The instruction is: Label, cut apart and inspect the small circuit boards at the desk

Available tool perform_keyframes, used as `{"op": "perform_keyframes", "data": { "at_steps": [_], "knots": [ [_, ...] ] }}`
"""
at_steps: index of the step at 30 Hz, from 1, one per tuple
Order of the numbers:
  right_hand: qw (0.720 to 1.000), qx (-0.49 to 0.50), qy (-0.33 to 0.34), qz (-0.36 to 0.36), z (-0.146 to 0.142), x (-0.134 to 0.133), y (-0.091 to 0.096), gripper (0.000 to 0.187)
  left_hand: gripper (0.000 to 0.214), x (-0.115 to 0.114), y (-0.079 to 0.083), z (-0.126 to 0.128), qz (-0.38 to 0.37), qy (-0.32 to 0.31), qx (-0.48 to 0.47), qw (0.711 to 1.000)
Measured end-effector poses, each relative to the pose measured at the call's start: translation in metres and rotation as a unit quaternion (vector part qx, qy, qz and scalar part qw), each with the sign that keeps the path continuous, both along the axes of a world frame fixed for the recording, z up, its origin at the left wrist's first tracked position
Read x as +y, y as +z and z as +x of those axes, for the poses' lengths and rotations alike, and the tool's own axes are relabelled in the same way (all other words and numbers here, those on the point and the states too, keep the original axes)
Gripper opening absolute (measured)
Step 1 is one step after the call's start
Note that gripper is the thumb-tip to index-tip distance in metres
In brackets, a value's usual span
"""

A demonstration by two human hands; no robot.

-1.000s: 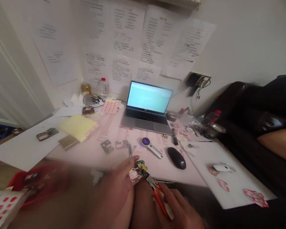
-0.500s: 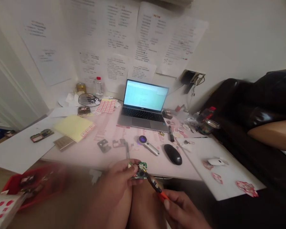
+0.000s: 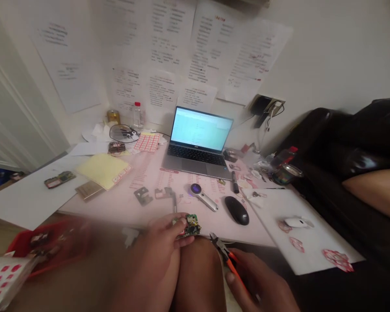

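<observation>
- Left hand [image 3: 164,236] closed in a narrow pinch on a small green circuit board [image 3: 191,225], fingers and thumb around its edge. Board sits just above the knee [image 3: 195,271], probably held there to keep it steady and in plain view.
- Right hand [image 3: 258,284] in a full grip around the orange handles of a pair of pliers [image 3: 230,260]. Tool angled up toward the board, tips slightly parted, near it but not touching.
- Lower left, blurred: red tray [image 3: 29,245] holding small dark parts, with a sheet of red-marked stickers [image 3: 6,277] beside it. Both seem kept close for easy reach by the left hand.
- Desk [image 3: 117,216] just past the hands: dark metal brackets [image 3: 143,196], a handled magnifier [image 3: 201,196] and a black mouse [image 3: 236,210], all lying within a short reach.
- Desk left: yellow pad [image 3: 102,170] and a second circuit board [image 3: 60,179] on a white sheet [image 3: 35,203].
- Desk right: white board [image 3: 315,255] carrying red-edged scraps [image 3: 338,260].
- Far: open laptop [image 3: 198,143] with a lit screen, and a plastic bottle [image 3: 138,117] to its left. Printed papers [image 3: 211,47] cover the wall, likely for reference.
- Far right: dark leather sofa [image 3: 344,138].
</observation>
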State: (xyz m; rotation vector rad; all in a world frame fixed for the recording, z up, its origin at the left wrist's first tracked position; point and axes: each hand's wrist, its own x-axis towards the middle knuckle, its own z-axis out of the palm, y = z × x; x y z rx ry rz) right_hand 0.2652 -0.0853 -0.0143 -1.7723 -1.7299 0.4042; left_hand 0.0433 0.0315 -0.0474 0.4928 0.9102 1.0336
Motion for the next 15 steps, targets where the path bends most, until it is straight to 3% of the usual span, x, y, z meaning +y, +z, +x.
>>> {"op": "perform_keyframes", "data": {
  "at_steps": [5,11,15],
  "knots": [
    [0.986,-0.123,0.014,0.112,-0.018,0.003,-0.003,0.036,0.033,0.001,-0.007,0.001,0.004,-0.001,0.0,1.0],
    [0.965,-0.19,0.032,0.179,-0.023,0.012,0.0,0.031,0.033,0.002,-0.022,-0.002,0.035,-0.015,0.006,0.999],
    [0.954,-0.217,0.039,0.202,-0.022,0.016,0.001,0.032,0.034,0.002,-0.022,0.001,0.031,-0.016,0.02,0.999]
  ]
}}
